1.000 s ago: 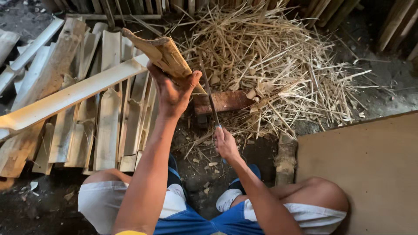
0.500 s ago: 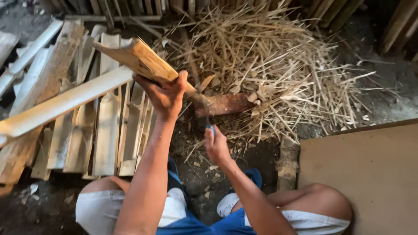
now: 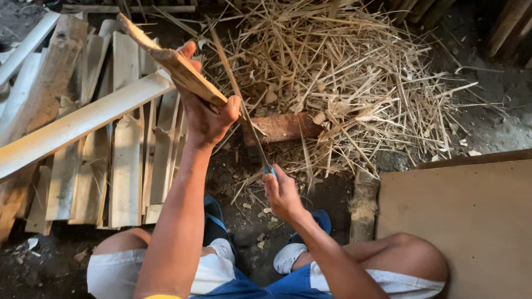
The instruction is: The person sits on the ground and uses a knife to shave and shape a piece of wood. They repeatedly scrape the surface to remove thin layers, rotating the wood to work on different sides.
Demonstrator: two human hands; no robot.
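Far left, split slats lie on the floor. My left hand has lifted the bamboo piece higher, grip clamped around it. My right hand, fist closed on the knife, has drawn nearer; the blade now angles up against the piece. Wood block, then shavings heap, crowd behind.

Left hand raised and clenched, right hand fisted lower.
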